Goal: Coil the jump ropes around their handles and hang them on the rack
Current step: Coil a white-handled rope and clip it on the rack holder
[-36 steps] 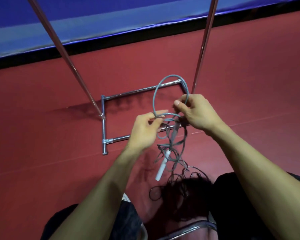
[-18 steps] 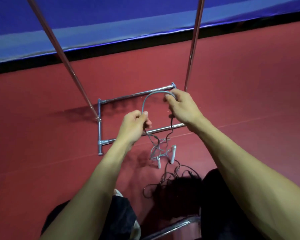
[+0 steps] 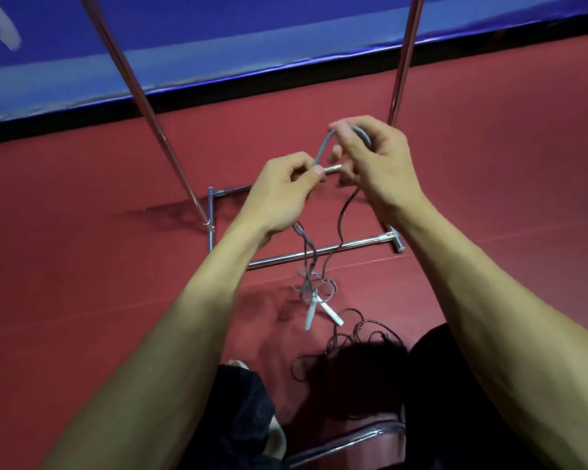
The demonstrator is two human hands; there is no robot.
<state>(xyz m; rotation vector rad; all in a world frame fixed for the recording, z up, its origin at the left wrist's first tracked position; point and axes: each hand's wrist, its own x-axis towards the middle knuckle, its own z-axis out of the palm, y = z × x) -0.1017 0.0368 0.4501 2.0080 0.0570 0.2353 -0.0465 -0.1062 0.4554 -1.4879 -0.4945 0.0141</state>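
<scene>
My left hand (image 3: pixel 280 195) and right hand (image 3: pixel 379 164) each pinch the grey rope (image 3: pixel 323 146), its 2 handles (image 3: pixel 310 315) dangling below.

Grey jump rope (image 3: pixel 322 148) dangles tangled (white handles (image 3: pixel 310 315) lowest).

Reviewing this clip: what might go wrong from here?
The grey rope pinched by the left hand and right hand hangs in a tangle above its white handles; coiling may tighten it. A dark rope rises toward the right hand and might get wound in.
</scene>
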